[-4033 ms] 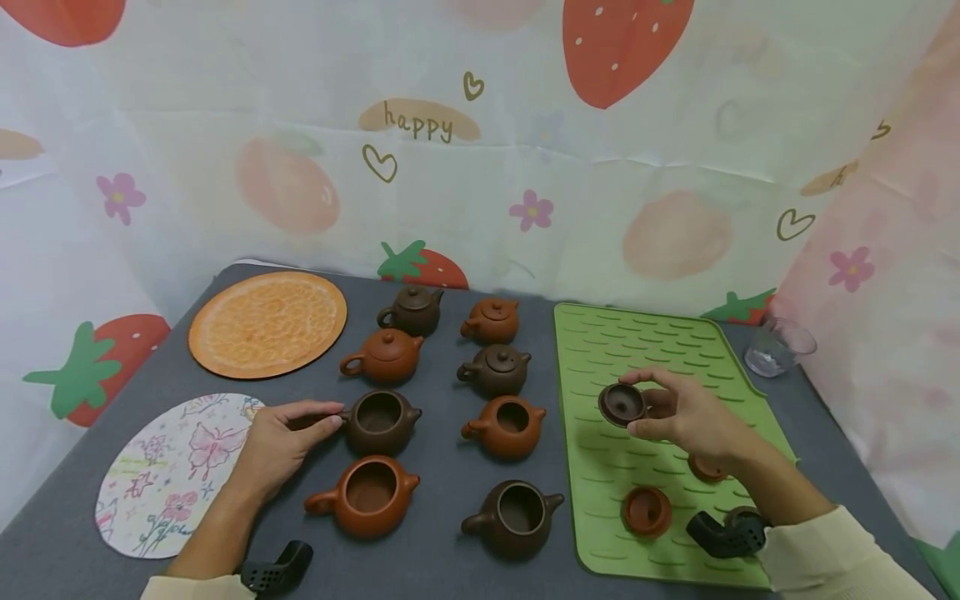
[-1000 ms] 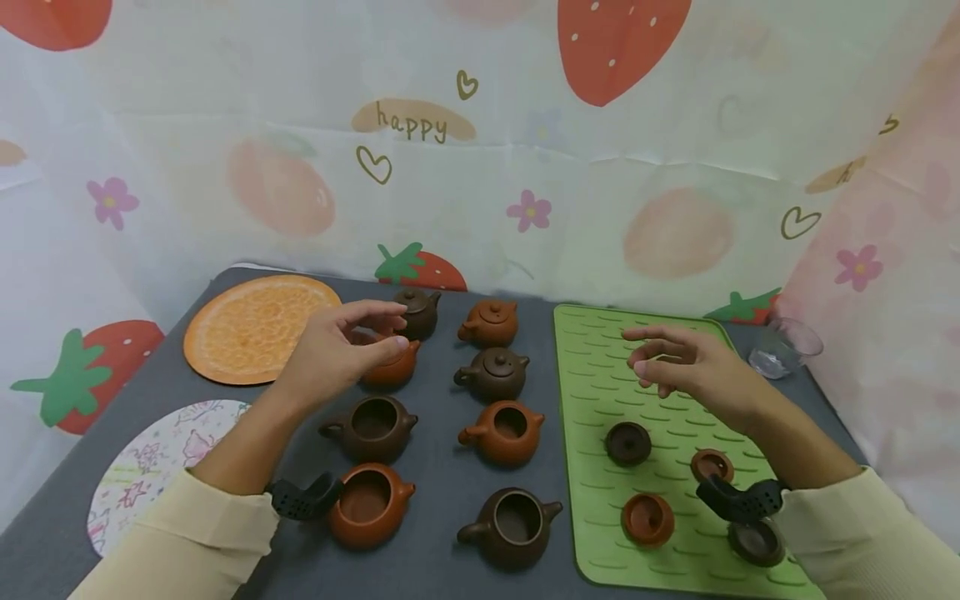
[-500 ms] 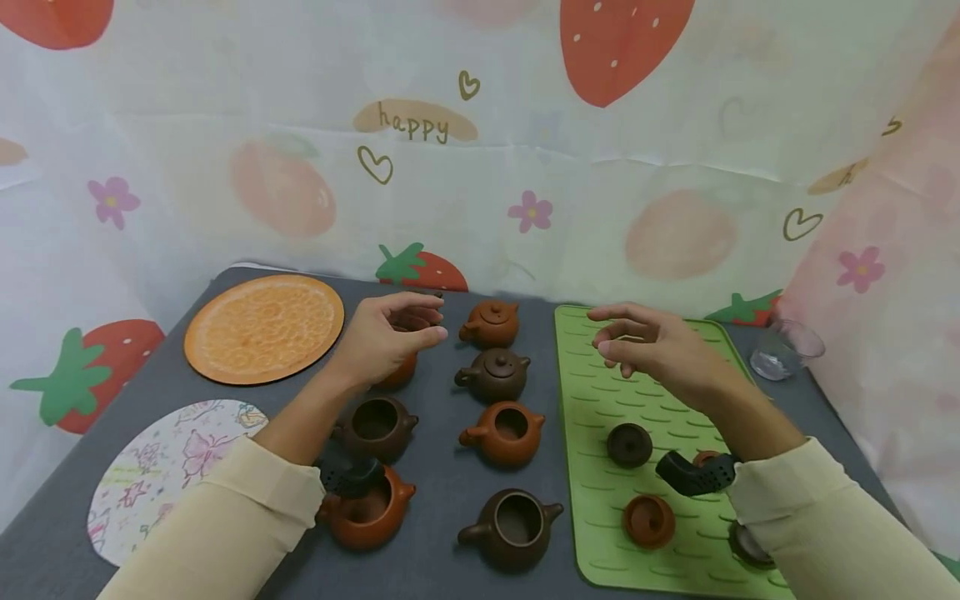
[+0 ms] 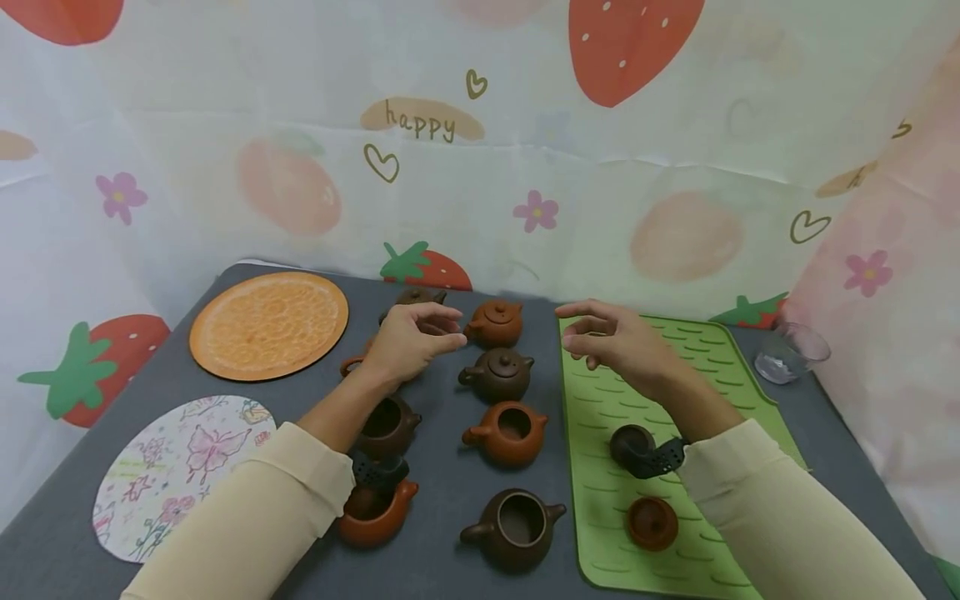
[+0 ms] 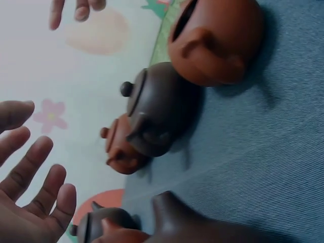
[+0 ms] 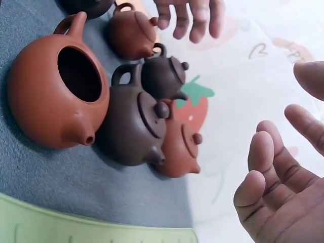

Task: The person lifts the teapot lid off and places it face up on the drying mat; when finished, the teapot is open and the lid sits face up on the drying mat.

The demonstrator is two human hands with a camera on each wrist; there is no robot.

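Both hands hover in the air with relaxed fingers and nothing in them. My left hand [image 4: 412,337] is over the left column of teapots, partly covering the lidded reddish-brown teapot there and the lidded dark teapot [image 4: 420,296] behind it. My right hand [image 4: 611,337] floats above the left edge of the green mat. Between the hands stand a lidded reddish-brown teapot [image 4: 495,323] and a lidded dark teapot [image 4: 498,375]. Nearer stand lidless teapots: a reddish-brown one [image 4: 513,435], a dark one [image 4: 517,531], and on the left a dark one [image 4: 388,427] and a reddish-brown one [image 4: 382,525].
On the green mat [image 4: 600,492] lie a dark lid [image 4: 630,442] and a reddish-brown lid [image 4: 652,523]; my right sleeve covers part of it. A clear glass [image 4: 787,354] stands at the back right. An orange round mat [image 4: 270,325] and a drawn-on round mat [image 4: 180,475] lie left.
Earlier my left hand touched the left dark teapot's handle and my right hand held a dark lid. The lid now lies on the green mat; both empty hands have risen and come closer together.
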